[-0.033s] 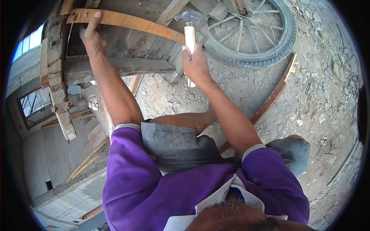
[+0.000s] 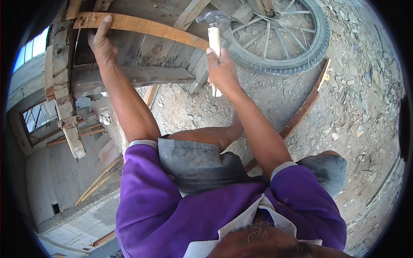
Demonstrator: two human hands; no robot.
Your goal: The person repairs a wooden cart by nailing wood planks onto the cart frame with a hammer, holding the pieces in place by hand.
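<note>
A long reddish-brown wooden strip (image 2: 146, 26) runs across the top of the view against a weathered wooden frame of boards. My left hand (image 2: 104, 45) grips it near its left end, thumb pressed on its face and the other fingers hidden behind. At the strip's right end, my right hand (image 2: 223, 71) is wrapped round a claw hammer (image 2: 214, 39) by its pale handle. The hammer's metal head points up, and the handle's butt sticks out below my fist. Whether the hammer touches the strip cannot be made out.
A spoked wheel with a black tyre (image 2: 279, 66) stands right of the hammer. A grey beam (image 2: 133, 74) crosses under the boards, and a worn post (image 2: 62, 86) rises at left. Another brown strip (image 2: 304, 112) lies on the stony ground (image 2: 357, 129).
My right hand and the hammer have shifted very slightly to the right. My left hand keeps its hold on the wooden strip.
</note>
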